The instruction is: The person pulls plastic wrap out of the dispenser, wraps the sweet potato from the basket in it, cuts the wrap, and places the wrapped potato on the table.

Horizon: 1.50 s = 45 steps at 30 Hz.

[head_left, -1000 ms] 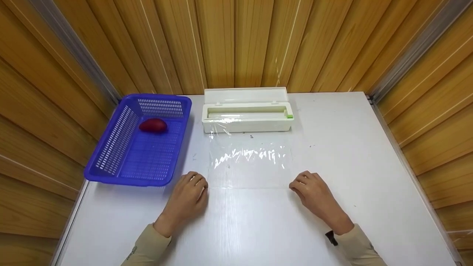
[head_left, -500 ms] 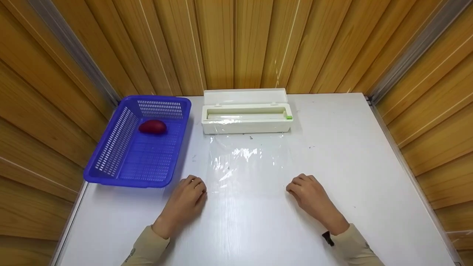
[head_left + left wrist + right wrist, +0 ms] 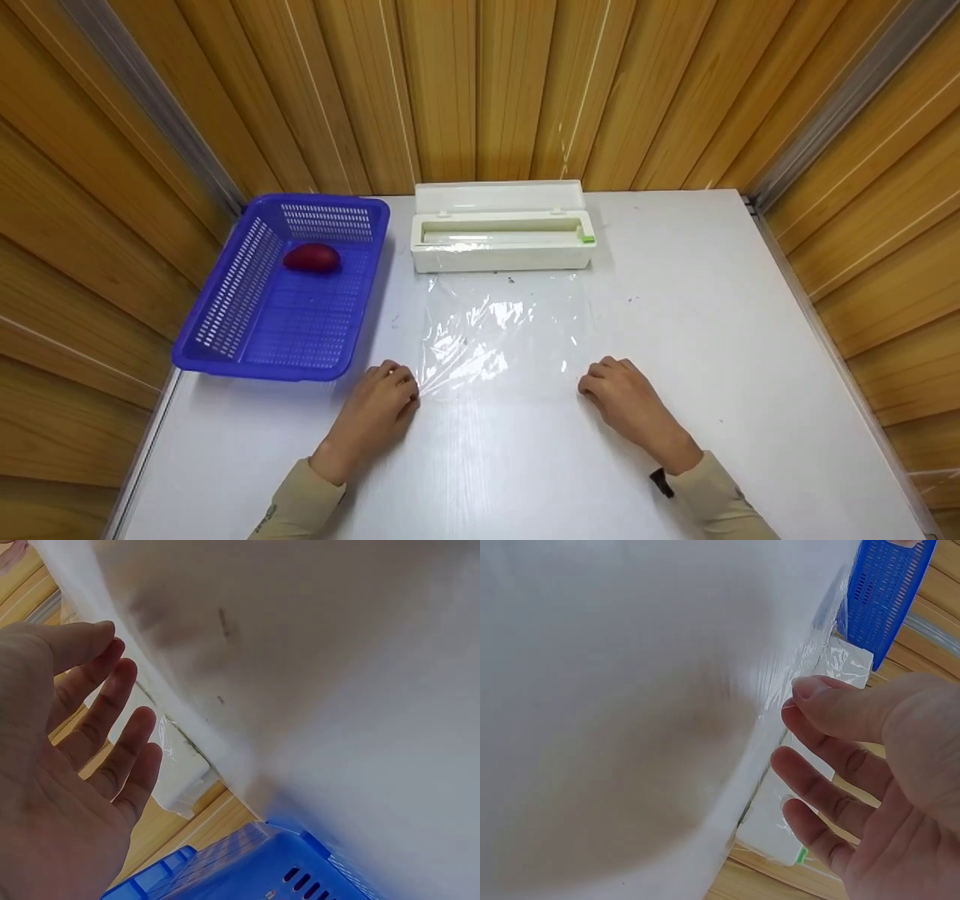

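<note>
A sheet of clear cling film (image 3: pixel 495 337) runs from a white cling film dispenser (image 3: pixel 502 259) toward me, low over the table, with bright wrinkles across it. My left hand (image 3: pixel 377 401) pinches its near left corner between thumb and index finger. At the near right corner, the thumb and index finger of my right hand (image 3: pixel 631 405) pinch the film too. In the right wrist view, creases in the film (image 3: pixel 772 682) fan out from that pinch, while the other fingers of my right hand (image 3: pixel 862 757) curve loosely. The dispenser's lid (image 3: pixel 499 197) is raised at the back.
On the left stands a blue plastic basket (image 3: pixel 262 370) with slotted walls, holding a smooth, dark red oval fruit or vegetable (image 3: pixel 312 257). A green slider (image 3: pixel 588 239) sits at the dispenser's right end. Wood-look panels (image 3: pixel 510 90) wall in the white table (image 3: pixel 750 337).
Both hands have come slightly toward me, and the right one also a little leftward. The film's near edge has come closer, and its wrinkles have spread toward the left hand.
</note>
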Motion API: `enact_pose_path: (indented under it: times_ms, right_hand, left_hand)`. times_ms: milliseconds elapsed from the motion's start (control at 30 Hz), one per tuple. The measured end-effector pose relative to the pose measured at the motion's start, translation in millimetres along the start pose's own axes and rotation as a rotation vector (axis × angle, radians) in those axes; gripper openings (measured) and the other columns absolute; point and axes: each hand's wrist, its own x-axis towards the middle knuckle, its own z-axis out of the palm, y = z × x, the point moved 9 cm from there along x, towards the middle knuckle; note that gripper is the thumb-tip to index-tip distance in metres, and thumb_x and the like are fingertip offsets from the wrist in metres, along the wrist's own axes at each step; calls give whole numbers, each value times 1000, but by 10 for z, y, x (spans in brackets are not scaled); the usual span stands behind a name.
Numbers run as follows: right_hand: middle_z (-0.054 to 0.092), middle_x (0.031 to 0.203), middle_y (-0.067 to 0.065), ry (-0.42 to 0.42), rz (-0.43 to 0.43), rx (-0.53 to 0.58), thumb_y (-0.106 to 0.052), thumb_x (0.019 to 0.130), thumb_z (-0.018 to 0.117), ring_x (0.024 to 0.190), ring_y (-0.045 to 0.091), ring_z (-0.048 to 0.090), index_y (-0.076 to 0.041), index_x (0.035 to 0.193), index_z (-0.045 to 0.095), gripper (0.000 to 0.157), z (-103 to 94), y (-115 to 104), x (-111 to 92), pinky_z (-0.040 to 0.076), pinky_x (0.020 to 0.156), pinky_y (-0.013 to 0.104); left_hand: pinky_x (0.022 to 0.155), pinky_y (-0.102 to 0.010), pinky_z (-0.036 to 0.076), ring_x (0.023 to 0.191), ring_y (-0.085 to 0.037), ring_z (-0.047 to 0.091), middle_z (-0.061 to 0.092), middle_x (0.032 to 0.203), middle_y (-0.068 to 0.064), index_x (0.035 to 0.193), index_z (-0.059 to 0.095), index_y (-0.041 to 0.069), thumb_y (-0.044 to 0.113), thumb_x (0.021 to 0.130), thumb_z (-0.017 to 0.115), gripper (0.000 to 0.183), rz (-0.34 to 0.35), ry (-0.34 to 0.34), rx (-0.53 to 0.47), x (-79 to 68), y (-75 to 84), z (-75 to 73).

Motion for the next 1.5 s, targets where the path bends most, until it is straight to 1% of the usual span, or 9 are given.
enact_pose_path:
  times_ms: [233,333,500,633,733,900,1133,1333,1500]
  right_hand:
    - [73,86,-1,-33,14,24,-1,83,88,80,18,63,-14,86,77,17,43,9,-15,50,72,33]
    - [73,87,-1,-41,10,39,1,83,87,79,18,63,-13,86,78,17,47,8,-15,50,70,32]
    - [73,88,0,-62,5,84,2,84,86,79,18,66,-11,88,77,16,61,10,-19,55,70,32]
    - [73,91,-2,-118,48,158,1,88,83,83,17,67,-11,90,77,13,112,65,-29,58,74,33]
    - [71,93,-4,-167,100,219,1,91,80,86,15,65,-12,93,78,13,157,129,-49,58,77,32]
    - [69,94,-8,-214,158,288,-2,95,77,90,12,64,-14,96,78,12,205,204,-79,59,81,32]
    - [70,95,-9,-221,182,305,-2,95,77,91,10,64,-16,96,78,13,226,239,-80,59,82,32]
    - [69,94,-6,-211,147,266,0,95,77,90,13,64,-13,96,78,13,219,195,-73,59,80,32]
    - [68,91,-3,-132,77,203,3,89,82,84,14,62,-10,92,78,14,164,119,-55,57,75,31]
  left_hand:
    - [84,-40,52,99,-26,63,72,95,-2,86,73,9,6,87,84,12,-13,-5,-15,-7,-3,-10]
    - [85,-40,52,98,-25,63,71,95,-1,84,72,11,12,88,84,13,-29,-18,-23,-11,-14,-8]
    - [93,-43,53,103,-24,63,71,100,0,86,71,14,26,90,82,16,-72,-62,-22,-13,-43,7]
    - [94,-43,53,104,-24,63,72,102,0,88,72,15,32,90,82,20,-80,-59,-33,11,-39,-41]
    - [92,-43,54,104,-24,64,72,102,1,88,72,15,34,90,82,21,-63,-38,-36,53,-19,-104]
    - [89,-42,54,105,-24,65,72,103,0,93,74,13,31,88,85,21,-13,11,-69,143,34,-241]
    - [90,-41,55,107,-23,64,71,106,0,98,73,12,28,89,85,21,-5,39,-153,280,105,-497]
    - [91,-43,55,108,-23,64,72,107,1,99,72,15,27,88,86,21,17,95,-145,417,143,-810]
    - [91,-45,55,108,-26,64,72,109,-1,101,73,14,26,89,86,21,20,129,-110,549,98,-1057]
